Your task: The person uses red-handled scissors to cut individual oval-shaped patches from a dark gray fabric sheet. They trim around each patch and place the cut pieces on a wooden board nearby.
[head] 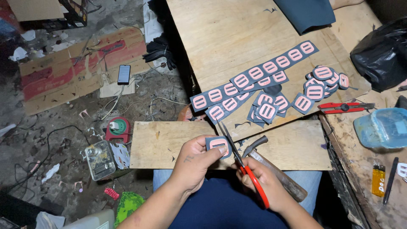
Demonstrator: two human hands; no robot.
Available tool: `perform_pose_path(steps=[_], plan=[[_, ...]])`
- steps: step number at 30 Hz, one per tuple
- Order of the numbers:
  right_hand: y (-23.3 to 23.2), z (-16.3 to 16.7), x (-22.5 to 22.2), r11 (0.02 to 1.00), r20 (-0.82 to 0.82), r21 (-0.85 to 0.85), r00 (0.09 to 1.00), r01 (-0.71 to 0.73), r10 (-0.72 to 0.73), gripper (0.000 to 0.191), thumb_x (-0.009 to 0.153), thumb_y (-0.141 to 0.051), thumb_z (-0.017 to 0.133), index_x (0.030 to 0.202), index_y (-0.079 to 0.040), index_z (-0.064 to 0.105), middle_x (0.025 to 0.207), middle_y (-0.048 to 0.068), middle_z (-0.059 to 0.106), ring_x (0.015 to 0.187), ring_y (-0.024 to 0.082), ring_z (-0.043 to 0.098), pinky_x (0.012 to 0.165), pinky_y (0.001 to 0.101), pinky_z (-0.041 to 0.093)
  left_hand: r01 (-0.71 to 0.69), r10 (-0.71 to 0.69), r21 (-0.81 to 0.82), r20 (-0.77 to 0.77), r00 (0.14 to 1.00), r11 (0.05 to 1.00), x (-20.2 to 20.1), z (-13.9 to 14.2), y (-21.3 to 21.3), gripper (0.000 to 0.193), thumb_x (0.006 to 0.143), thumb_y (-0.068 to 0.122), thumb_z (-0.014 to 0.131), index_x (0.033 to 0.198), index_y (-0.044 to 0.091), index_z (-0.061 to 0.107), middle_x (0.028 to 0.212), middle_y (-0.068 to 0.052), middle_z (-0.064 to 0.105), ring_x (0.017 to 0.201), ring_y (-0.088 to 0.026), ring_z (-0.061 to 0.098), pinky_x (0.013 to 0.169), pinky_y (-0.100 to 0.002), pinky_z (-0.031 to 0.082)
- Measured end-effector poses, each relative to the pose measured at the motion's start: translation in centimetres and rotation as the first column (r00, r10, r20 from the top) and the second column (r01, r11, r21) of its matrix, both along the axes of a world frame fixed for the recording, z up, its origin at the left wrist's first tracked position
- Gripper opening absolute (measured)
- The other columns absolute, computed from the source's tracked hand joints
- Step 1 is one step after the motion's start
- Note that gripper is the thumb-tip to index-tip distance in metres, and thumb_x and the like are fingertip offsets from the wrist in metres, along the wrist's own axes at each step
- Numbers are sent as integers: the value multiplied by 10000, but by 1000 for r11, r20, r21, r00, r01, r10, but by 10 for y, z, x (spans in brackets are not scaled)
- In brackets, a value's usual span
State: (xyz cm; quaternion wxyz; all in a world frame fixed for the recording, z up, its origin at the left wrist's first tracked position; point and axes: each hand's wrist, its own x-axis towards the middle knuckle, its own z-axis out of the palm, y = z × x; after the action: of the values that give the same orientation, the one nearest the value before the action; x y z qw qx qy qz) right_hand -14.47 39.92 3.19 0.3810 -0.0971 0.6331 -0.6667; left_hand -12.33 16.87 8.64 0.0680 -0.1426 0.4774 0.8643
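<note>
Plywood worktop carries long dark strips of pink-centred patches, plus a cut pile. Clear blue plastic tub sits at right, contents unclear. Left hand fingers pinch one patch piece over the lap board. Right hand fingers are closed through red-handled scissors, blades at the piece's edge. Risk, as I judge it: blades near left fingertips, a slip nicks them or cuts into the pink.

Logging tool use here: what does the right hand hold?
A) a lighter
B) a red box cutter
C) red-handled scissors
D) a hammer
C: the right hand grips red-handled scissors, blades at the patch held in the left hand.
</note>
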Motion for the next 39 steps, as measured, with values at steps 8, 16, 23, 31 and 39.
perform_pose_path(steps=[8, 16, 23, 31, 39], plan=[[9, -8, 0, 999, 88, -31, 996, 15, -12, 425, 876, -285, 686, 1184, 8, 675, 854, 47, 635, 616, 108, 566, 543, 259, 488, 36, -39, 87, 32, 999, 996, -5, -7, -8, 133, 896, 2, 649, 1010, -35, 707, 935, -76, 748, 836, -124, 680, 790, -267, 543], [13, -11, -4, 1000, 98, -7, 995, 6, -5, 313, 904, -193, 672, 1118, 34, 702, 716, 25, 592, 506, 96, 512, 466, 255, 462, 87, -88, 28, 30, 996, 996, -9, -11, -19, 155, 888, 1, 619, 1004, -34, 715, 901, -63, 728, 752, -96, 631, 678, -236, 489], [12, -13, -6, 997, 151, 74, 988, 17, -28, 313, 896, -200, 676, 1121, 17, 686, 693, 49, 575, 500, 119, 520, 467, 260, 442, 10, -10, -7, -29, 1000, 1000, -9, -9, -24, 247, 894, -48, 662, 1128, -25, 587, 959, -107, 699, 727, -118, 603, 609, -252, 462], [3, 0, -6, 998, 36, -9, 998, -57, 58, 480, 903, -348, 640, 1254, -21, 629, 905, 37, 617, 747, 123, 575, 685, 274, 497, 52, -51, -13, 52, 997, 999, -10, -8, -13, 277, 892, 21, 676, 1153, -70, 682, 1024, -109, 753, 886, -127, 706, 817, -262, 565], [1, -10, -9, 994, -56, 95, 996, -59, 65, 432, 892, -289, 667, 1240, -33, 648, 914, 10, 640, 787, 87, 570, 724, 244, 478, 71, -67, -52, 64, 996, 996, -10, -10, -12, 246, 895, 21, 687, 1120, -78, 699, 988, -106, 754, 858, -127, 698, 800, -261, 561]])
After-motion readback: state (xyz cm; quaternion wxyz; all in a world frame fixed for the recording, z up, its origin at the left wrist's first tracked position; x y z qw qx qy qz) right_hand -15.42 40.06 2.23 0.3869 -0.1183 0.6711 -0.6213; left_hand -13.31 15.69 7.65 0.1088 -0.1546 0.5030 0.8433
